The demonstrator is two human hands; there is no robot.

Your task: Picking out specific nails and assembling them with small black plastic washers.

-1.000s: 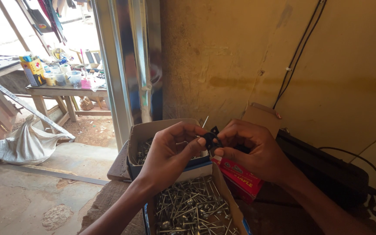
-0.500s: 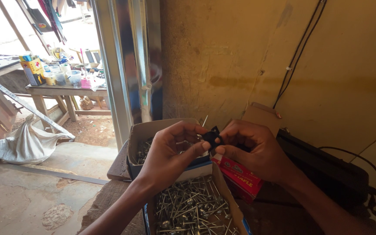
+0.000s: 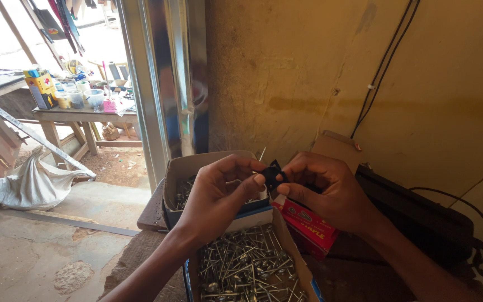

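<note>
Pinched between left hand [image 3: 214,197] and right hand [image 3: 325,193], fingertips closed on a small black washer [image 3: 272,175] and thin nail [image 3: 262,155], above open nail boxes [image 3: 247,268]; likely light, stiff, slippery, best gripped by the rim

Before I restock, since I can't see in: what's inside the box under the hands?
The near box holds a loose heap of silver nails. The left hand and right hand cover its far end, and the frame edge cuts off its near part.
</note>
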